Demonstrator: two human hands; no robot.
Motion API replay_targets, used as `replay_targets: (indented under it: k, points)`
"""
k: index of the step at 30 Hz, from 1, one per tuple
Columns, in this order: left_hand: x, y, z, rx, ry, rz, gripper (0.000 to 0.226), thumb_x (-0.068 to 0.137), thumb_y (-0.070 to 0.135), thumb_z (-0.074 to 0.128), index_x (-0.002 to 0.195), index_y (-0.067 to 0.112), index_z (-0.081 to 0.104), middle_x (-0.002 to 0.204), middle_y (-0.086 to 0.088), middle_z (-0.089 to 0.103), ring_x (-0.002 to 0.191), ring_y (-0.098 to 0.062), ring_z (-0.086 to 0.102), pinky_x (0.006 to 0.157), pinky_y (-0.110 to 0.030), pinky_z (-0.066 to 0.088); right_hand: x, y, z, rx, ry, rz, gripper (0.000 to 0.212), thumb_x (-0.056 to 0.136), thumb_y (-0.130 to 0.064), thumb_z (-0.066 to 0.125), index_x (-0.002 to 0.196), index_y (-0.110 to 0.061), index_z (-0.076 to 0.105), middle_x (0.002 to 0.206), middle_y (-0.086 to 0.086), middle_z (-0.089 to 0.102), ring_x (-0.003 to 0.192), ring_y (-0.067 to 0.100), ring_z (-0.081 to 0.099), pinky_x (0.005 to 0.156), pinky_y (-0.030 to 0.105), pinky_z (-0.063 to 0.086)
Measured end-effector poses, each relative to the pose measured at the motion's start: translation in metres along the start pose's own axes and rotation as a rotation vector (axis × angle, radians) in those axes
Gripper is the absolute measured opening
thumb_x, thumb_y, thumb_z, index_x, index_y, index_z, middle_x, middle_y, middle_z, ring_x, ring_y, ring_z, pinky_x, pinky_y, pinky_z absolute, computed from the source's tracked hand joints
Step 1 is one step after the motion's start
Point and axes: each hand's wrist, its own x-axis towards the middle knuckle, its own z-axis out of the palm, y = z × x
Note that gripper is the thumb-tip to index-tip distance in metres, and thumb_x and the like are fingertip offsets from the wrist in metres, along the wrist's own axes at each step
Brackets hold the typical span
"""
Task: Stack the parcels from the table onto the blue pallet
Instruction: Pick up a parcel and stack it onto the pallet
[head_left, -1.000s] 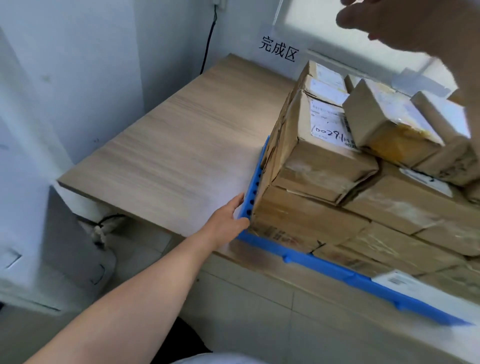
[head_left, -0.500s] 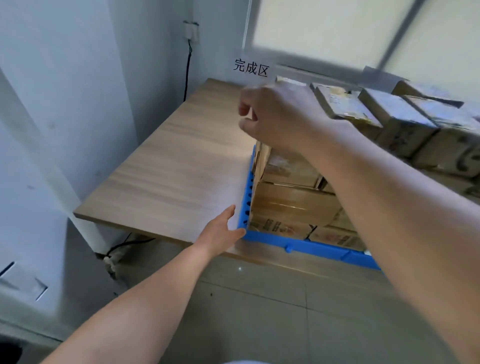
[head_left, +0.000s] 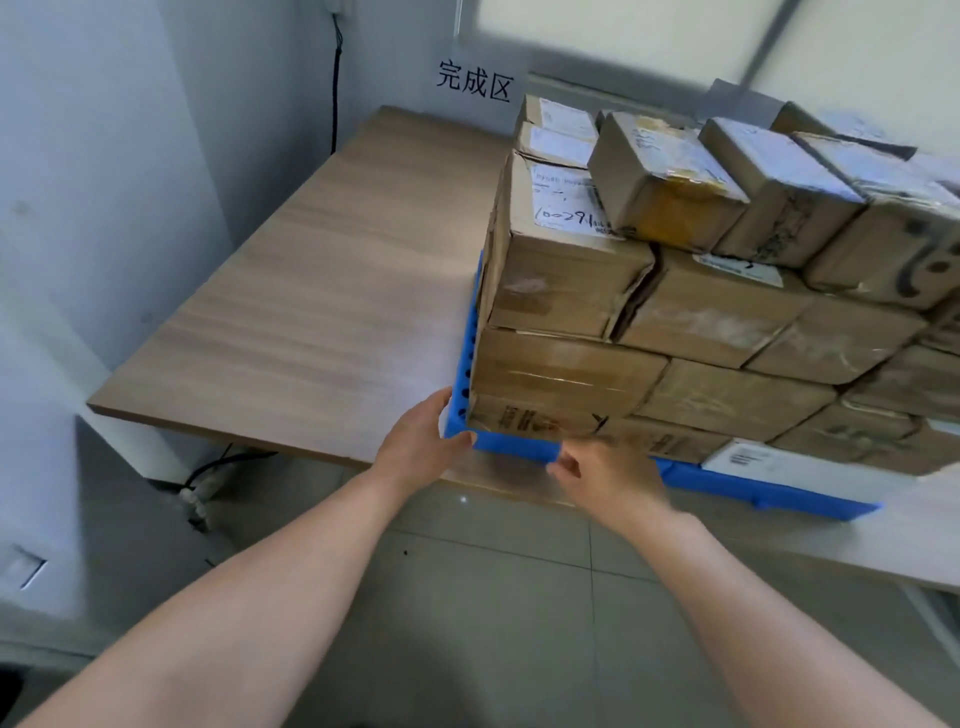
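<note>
A blue pallet (head_left: 524, 446) lies on the wooden table (head_left: 332, 291), loaded with several brown cardboard parcels (head_left: 566, 291) stacked three layers high. Small parcels (head_left: 665, 187) with white labels make up the top layer. My left hand (head_left: 423, 441) grips the pallet's near left corner, thumb along the front edge and fingers on the left side. My right hand (head_left: 605, 475) sits at the pallet's front edge just right of that corner, fingers curled at the rim; whether they hold it is unclear.
The table's left half is bare wood, ending at a grey wall with a hanging black cable (head_left: 335, 78). A sign with black characters (head_left: 475, 83) is on the back wall. Tiled floor (head_left: 493, 597) lies below the table's front edge.
My right hand came down from the top of the stack to the pallet's front edge. My left hand stayed at the pallet's corner and now wraps it more.
</note>
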Motion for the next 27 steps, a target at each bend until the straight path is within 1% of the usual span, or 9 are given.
replay_targets:
  k: [3,5,7,9,10,14,17,23,27]
  points:
    - [0.008,0.013,0.012,-0.024,0.016,-0.017,0.048,0.090,0.023,0.063,0.134,0.029,0.045,0.137,0.007,0.051,0.125,-0.016,0.046,0.087,-0.023,0.034,0.009,0.034,0.023,0.088,0.044,0.119,0.028,0.097,-0.039,0.049,0.096,-0.014,0.062,0.092,0.002,0.067,0.089,0.023,0.063,0.069,0.032,0.047]
    - [0.016,0.015,0.019,-0.010,0.036,-0.038,0.047,0.089,0.024,0.064,0.132,0.029,0.046,0.136,0.005,0.053,0.122,-0.017,0.049,0.085,-0.025,0.035,0.017,0.046,0.031,0.147,0.081,0.149,0.030,0.098,-0.035,0.050,0.109,-0.010,0.061,0.102,0.009,0.066,0.098,0.028,0.063,0.074,0.035,0.047]
    - [0.021,0.018,0.023,0.019,0.041,-0.074,0.048,0.089,0.025,0.064,0.133,0.027,0.045,0.135,0.004,0.053,0.122,-0.018,0.049,0.085,-0.025,0.035,0.025,0.051,0.034,0.213,0.110,0.170,0.032,0.098,-0.032,0.050,0.118,-0.008,0.059,0.110,0.012,0.065,0.103,0.030,0.061,0.073,0.033,0.044]
    - [0.023,0.020,0.026,0.033,0.052,-0.100,0.048,0.090,0.024,0.062,0.134,0.024,0.044,0.134,0.003,0.053,0.123,-0.019,0.049,0.086,-0.025,0.034,0.032,0.053,0.039,0.256,0.135,0.175,0.029,0.098,-0.029,0.051,0.115,-0.007,0.059,0.109,0.012,0.066,0.100,0.029,0.061,0.069,0.030,0.039]
    - [0.024,0.021,0.027,0.039,0.060,-0.111,0.047,0.091,0.023,0.061,0.134,0.023,0.045,0.132,0.003,0.054,0.121,-0.020,0.049,0.086,-0.026,0.035,0.035,0.053,0.043,0.266,0.141,0.173,0.028,0.097,-0.029,0.051,0.114,-0.007,0.060,0.109,0.012,0.066,0.100,0.030,0.062,0.070,0.031,0.040]
    - [0.026,0.022,0.029,0.085,0.080,-0.122,0.032,0.093,0.023,0.057,0.125,0.019,0.051,0.114,0.007,0.056,0.099,-0.012,0.048,0.082,-0.027,0.036,0.042,0.050,0.054,0.334,0.166,0.154,0.030,0.095,-0.026,0.053,0.119,-0.009,0.059,0.116,0.011,0.065,0.107,0.030,0.061,0.083,0.035,0.047]
    - [0.027,0.022,0.030,0.082,0.105,-0.122,0.024,0.095,0.022,0.054,0.118,0.017,0.054,0.104,0.010,0.053,0.094,-0.013,0.049,0.078,-0.026,0.035,0.045,0.051,0.057,0.356,0.174,0.140,0.030,0.095,-0.028,0.052,0.119,-0.010,0.058,0.114,0.011,0.067,0.106,0.031,0.061,0.086,0.038,0.050]
    - [0.026,0.024,0.034,0.112,0.130,-0.127,0.024,0.096,0.021,0.052,0.119,0.016,0.054,0.103,0.009,0.052,0.092,-0.013,0.047,0.078,-0.027,0.035,0.046,0.056,0.057,0.358,0.139,0.111,0.027,0.095,-0.029,0.052,0.115,-0.011,0.058,0.112,0.010,0.067,0.105,0.031,0.061,0.084,0.038,0.050]
    - [0.024,0.027,0.040,0.133,0.170,-0.126,0.024,0.095,0.020,0.052,0.118,0.012,0.055,0.101,0.004,0.053,0.090,-0.016,0.047,0.076,-0.028,0.034,0.031,0.077,0.061,0.329,0.112,0.120,0.030,0.094,-0.029,0.054,0.116,-0.010,0.060,0.115,0.009,0.064,0.108,0.027,0.060,0.086,0.034,0.047]
